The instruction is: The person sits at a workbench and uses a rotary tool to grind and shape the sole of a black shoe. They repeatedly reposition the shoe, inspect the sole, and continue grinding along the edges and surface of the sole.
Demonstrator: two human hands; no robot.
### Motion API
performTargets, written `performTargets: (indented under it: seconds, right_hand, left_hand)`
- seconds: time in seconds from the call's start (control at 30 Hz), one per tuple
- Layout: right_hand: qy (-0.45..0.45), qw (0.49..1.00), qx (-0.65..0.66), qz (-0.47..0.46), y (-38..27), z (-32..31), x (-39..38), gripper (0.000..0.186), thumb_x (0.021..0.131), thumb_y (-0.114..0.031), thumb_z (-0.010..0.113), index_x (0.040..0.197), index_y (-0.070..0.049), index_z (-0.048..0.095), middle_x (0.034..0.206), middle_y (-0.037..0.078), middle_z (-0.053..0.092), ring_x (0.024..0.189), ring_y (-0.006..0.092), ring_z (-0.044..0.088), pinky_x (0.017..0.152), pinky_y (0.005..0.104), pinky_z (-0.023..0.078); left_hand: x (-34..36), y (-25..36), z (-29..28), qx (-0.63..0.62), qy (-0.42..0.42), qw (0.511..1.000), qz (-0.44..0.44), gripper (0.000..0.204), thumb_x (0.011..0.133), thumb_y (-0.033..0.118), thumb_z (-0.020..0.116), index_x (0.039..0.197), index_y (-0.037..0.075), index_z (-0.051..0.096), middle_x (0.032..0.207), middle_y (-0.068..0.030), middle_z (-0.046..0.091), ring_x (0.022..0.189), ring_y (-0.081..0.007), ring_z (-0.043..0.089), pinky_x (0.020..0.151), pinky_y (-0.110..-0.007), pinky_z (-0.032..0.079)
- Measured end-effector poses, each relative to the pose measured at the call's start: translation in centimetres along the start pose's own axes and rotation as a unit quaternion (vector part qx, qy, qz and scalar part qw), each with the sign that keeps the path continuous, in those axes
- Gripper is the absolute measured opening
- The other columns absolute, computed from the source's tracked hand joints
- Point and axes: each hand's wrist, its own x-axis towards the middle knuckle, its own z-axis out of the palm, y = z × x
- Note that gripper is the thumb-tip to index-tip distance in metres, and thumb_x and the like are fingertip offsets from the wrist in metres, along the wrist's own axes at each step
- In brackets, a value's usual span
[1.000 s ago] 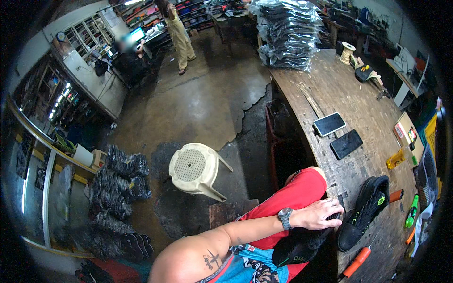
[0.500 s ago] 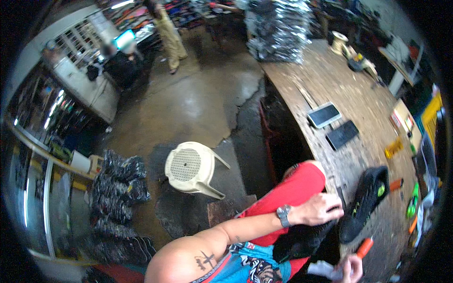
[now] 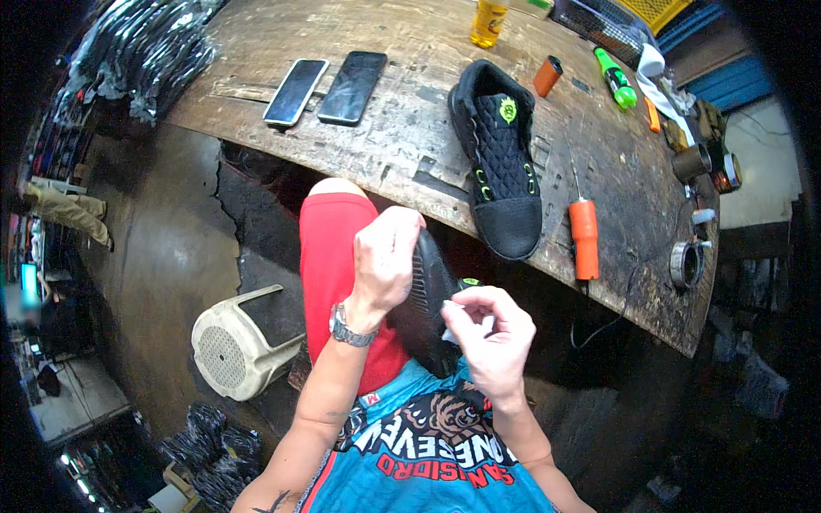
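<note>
My left hand (image 3: 385, 256) grips a black shoe (image 3: 419, 286) by its upper end, the dark ridged sole showing, between my red-clad knee and the table. My right hand (image 3: 492, 333) pinches a small white scrap, likely cloth or paper (image 3: 477, 323), against that shoe's lower part. Just above on the wooden table's near edge lies a second black shoe (image 3: 505, 227) with quilted lining and lime-green details. Right of it is an orange-handled tool (image 3: 583, 239) with a thin metal shaft.
The worn table (image 3: 402, 145) holds two phones (image 3: 295, 90) (image 3: 351, 87), an orange cylinder (image 3: 547, 75), bottles (image 3: 616, 79) (image 3: 487, 21), metal cans (image 3: 691, 162) and bagged stacks (image 3: 137, 56). A plastic stool (image 3: 227, 346) stands at lower left, near bagged bundles (image 3: 214, 449). Another person's trousered legs (image 3: 68, 209) show far left.
My view has swung right toward the table. My right hand has risen from the bottom edge with the white scrap to the shoe, which my left hand now holds higher.
</note>
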Motion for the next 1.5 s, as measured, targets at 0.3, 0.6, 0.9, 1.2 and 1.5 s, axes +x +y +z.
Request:
performTargets:
  seconds: [0.3, 0.6, 0.9, 1.2, 1.5]
  right_hand:
    - [0.034, 0.993, -0.084, -0.071, 1.6, 1.8, 0.5, 0.009, 0.089, 0.001, 0.076, 0.090, 0.000, 0.068, 0.079, 0.002, 0.066, 0.066, 0.0055, 0.057, 0.061, 0.0223, 0.046]
    - [0.053, 0.961, -0.183, -0.203, 2.4, 2.2, 0.3, 0.014, 0.084, 0.003, 0.079, 0.096, 0.001, 0.072, 0.084, 0.009, 0.067, 0.066, 0.0142, 0.061, 0.060, 0.0262, 0.048]
    - [0.030, 0.931, -0.223, -0.289, 2.0, 1.7, 1.1, 0.027, 0.081, 0.008, 0.076, 0.107, 0.001, 0.075, 0.094, 0.013, 0.066, 0.075, 0.0232, 0.065, 0.062, 0.0314, 0.050]
    - [0.010, 0.936, -0.222, -0.274, 2.0, 1.7, 1.1, 0.028, 0.080, 0.011, 0.072, 0.107, 0.002, 0.073, 0.093, 0.015, 0.066, 0.076, 0.0275, 0.066, 0.066, 0.0339, 0.054]
    - [-0.002, 0.936, -0.263, -0.235, 1.5, 2.2, 2.9, 0.019, 0.083, 0.006, 0.071, 0.102, 0.001, 0.072, 0.095, 0.019, 0.065, 0.079, 0.0327, 0.066, 0.070, 0.0398, 0.055]
  left_hand:
    - [-0.2, 0.0, 0.1, -0.039, 0.009, 0.999, -0.034, 0.032, 0.106, 0.021, 0.049, 0.092, -0.002, 0.067, 0.077, -0.0043, 0.058, 0.068, -0.0116, 0.049, 0.063, -0.029, 0.039]
    - [-0.1, 0.1, -0.1, -0.033, 0.012, 0.999, -0.030, 0.032, 0.106, 0.019, 0.048, 0.091, -0.003, 0.066, 0.077, -0.0041, 0.058, 0.068, -0.0114, 0.047, 0.062, -0.029, 0.038]
    - [-0.2, 0.1, 0.1, -0.023, 0.020, 0.999, -0.025, 0.033, 0.107, 0.018, 0.047, 0.091, -0.003, 0.065, 0.075, -0.0053, 0.058, 0.068, -0.0125, 0.048, 0.063, -0.030, 0.039]
    - [-0.1, -0.3, 0.0, 0.006, 0.010, 1.000, -0.011, 0.033, 0.106, 0.018, 0.046, 0.090, -0.003, 0.065, 0.077, -0.0092, 0.061, 0.068, -0.0171, 0.053, 0.064, -0.032, 0.043]
    - [-0.1, -2.0, 0.2, 0.155, 0.009, 0.974, 0.166, 0.020, 0.094, 0.016, 0.055, 0.093, -0.002, 0.064, 0.081, -0.0199, 0.063, 0.074, -0.0383, 0.064, 0.066, -0.048, 0.053]
